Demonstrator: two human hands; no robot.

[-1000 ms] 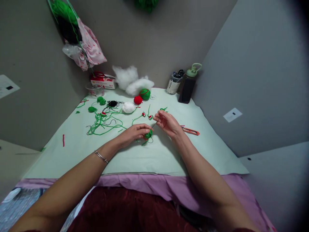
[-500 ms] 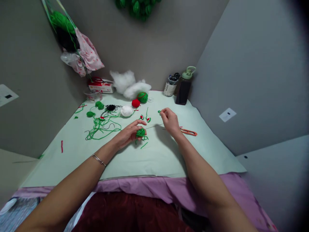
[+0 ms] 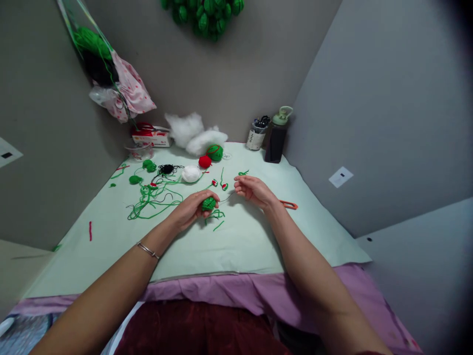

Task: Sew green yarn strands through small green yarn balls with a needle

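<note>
My left hand [image 3: 194, 207] is closed around a small green yarn ball [image 3: 209, 203], held just above the table. From the ball a thin dark thread [image 3: 226, 198] runs slightly slack toward my right hand [image 3: 254, 191]. The fingers of that hand are bent together at the thread's far end; whether a needle is among them is too small to tell. Green yarn scraps [image 3: 219, 226] lie under the left hand. Two little red, white and green pieces [image 3: 224, 187] sit just beyond, between the hands.
An orange cutter [image 3: 290, 204] lies right of my right forearm. Farther back are a white yarn ball [image 3: 191, 173], a red ball [image 3: 204, 161], stuffing [image 3: 185, 129], a pen holder [image 3: 256, 135] and a bottle [image 3: 276, 140]. Tangled green yarn [image 3: 155, 204] spreads at left.
My right hand has turned and come closer to the left one, and the thread between them has gone from taut to slack. My left fingers have closed more around the ball.
</note>
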